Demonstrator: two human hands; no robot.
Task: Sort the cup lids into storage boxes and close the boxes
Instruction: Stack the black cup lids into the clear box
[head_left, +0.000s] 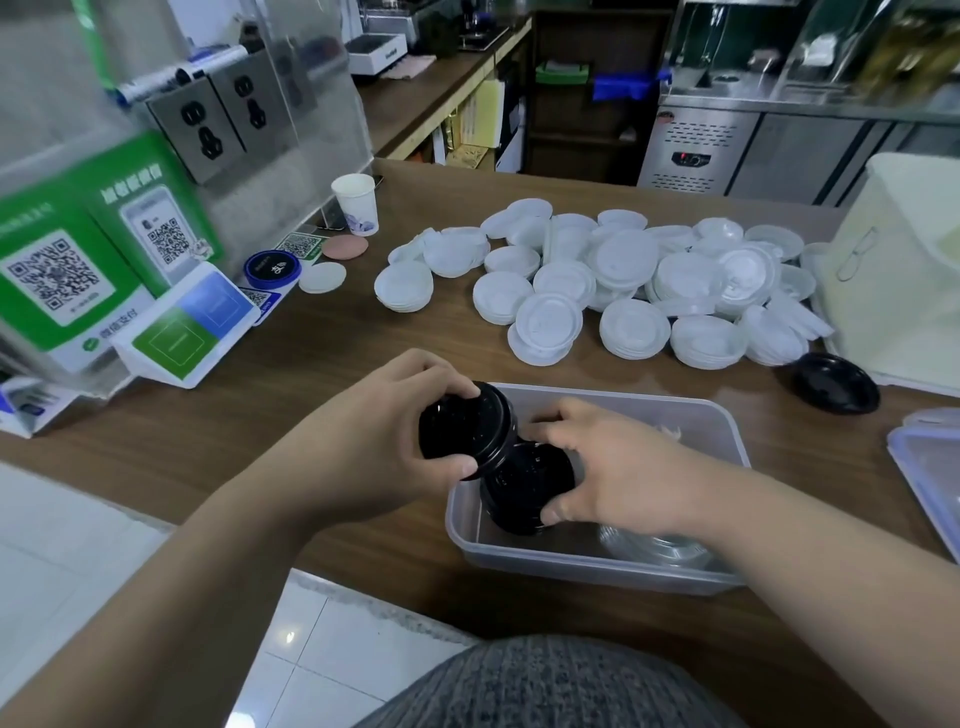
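Over the clear rectangular plastic storage box (571, 566), the left hand (384, 431) has its grip clamped on a stack of black plastic cup lids (462, 428); the right hand (613, 467) clamps a second black stack (524, 493) inside it. Seemingly clear lids (654, 551) lie there too. White lids (623, 275) heaped on the wooden tabletop (337, 353) are not yet sorted; box unclosed.
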